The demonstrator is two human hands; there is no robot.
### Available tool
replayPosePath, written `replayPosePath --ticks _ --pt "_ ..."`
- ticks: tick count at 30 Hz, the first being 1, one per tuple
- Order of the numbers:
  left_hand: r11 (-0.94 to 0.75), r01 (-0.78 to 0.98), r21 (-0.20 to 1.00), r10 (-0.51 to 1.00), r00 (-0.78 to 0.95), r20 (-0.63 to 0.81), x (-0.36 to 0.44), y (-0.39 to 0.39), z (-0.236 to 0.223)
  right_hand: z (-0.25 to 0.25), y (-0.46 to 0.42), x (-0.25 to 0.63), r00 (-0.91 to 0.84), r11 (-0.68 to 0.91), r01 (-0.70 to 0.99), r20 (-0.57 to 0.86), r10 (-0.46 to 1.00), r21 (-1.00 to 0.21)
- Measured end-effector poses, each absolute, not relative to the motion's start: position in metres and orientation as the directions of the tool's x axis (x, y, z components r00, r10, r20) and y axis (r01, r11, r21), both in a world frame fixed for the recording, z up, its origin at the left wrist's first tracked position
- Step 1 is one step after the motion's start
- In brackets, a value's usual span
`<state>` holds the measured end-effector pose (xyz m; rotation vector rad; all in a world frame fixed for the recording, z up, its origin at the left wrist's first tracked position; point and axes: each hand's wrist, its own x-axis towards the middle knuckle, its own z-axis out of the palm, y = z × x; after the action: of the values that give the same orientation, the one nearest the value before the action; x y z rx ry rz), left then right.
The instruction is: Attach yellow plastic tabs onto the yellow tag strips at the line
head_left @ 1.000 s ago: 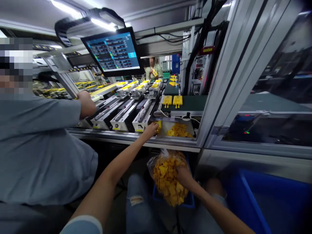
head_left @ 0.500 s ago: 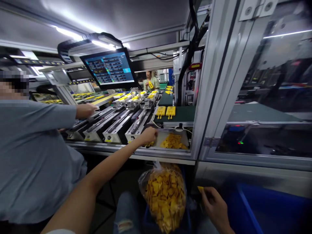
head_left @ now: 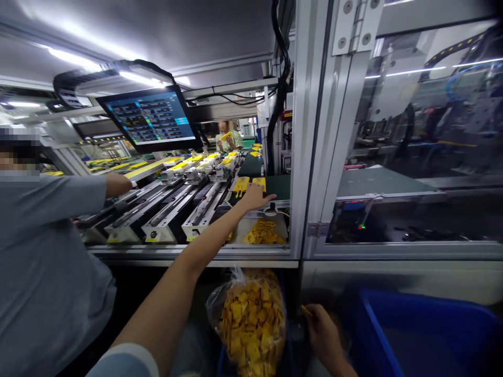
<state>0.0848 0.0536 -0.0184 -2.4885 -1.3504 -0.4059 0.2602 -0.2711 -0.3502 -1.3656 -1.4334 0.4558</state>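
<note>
My left hand (head_left: 254, 198) reaches over the front edge of the green conveyor belt (head_left: 277, 183), thumb spread out to the right. Its fingers are at the right one of two flat yellow parts with short tabs; whether they touch it I cannot tell. The left yellow part (head_left: 241, 185) lies just beside. Low on the right, my right hand (head_left: 325, 335) pinches a small thin yellow piece (head_left: 306, 311). Between my arms sits a clear plastic bag (head_left: 253, 324) full of small yellow square pieces. A pile of similar yellow pieces (head_left: 264, 232) lies in a shallow tray (head_left: 239, 228) below the belt.
A co-worker in a grey-blue shirt (head_left: 43, 251) reaches in at the left. Another person (head_left: 228, 139) handles a yellow part at the back. Slide rails (head_left: 168, 212), a hanging monitor (head_left: 151, 118), a metal frame post (head_left: 310, 131) and a blue bin (head_left: 428, 335) surround me.
My left hand has moved from the tray up to the yellow parts on the belt, its thumb now spread. My right hand still holds its yellow piece. The whole view has shifted.
</note>
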Motion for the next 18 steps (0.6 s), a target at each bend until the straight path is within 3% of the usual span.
replayPosePath --ticks 4,7,10,12,13,15,16,18 --pt "-0.698 0.690 -0.189 0.584 0.702 0.407 0.058 0.007 -0.030 -0.342 -0.267 0.263 0.324 0.136 0.347 0.254 0.911 -0.928" --pt "-0.807 0.560 -0.186 0.426 0.772 0.472 0.031 -0.036 -0.039 -0.323 -0.260 0.267 0.428 0.047 0.132 0.100 0.898 -0.990" --pt "-0.888 0.460 0.013 0.364 0.686 0.630 0.013 -0.085 -0.049 -0.292 -0.254 0.272 0.472 0.026 -0.115 -0.031 0.881 -0.993" --pt "-0.835 0.475 0.278 0.511 0.482 0.711 0.008 -0.119 -0.058 -0.268 -0.252 0.275 0.449 0.027 -0.273 -0.103 0.888 -0.962" --pt "-0.749 0.490 0.446 0.641 0.364 0.676 0.007 -0.134 -0.064 -0.257 -0.251 0.277 0.425 0.024 -0.346 -0.134 0.895 -0.938" --pt "-0.474 0.440 0.763 0.880 0.249 0.404 0.007 -0.163 -0.082 -0.237 -0.251 0.279 0.360 0.011 -0.448 -0.169 0.917 -0.894" --pt "-0.309 0.375 0.874 0.935 0.286 0.208 0.008 -0.175 -0.095 -0.229 -0.251 0.280 0.327 0.000 -0.475 -0.177 0.928 -0.880" --pt "0.015 0.240 0.971 0.885 0.448 -0.125 0.010 -0.198 -0.129 -0.216 -0.253 0.280 0.273 -0.025 -0.490 -0.180 0.945 -0.871"
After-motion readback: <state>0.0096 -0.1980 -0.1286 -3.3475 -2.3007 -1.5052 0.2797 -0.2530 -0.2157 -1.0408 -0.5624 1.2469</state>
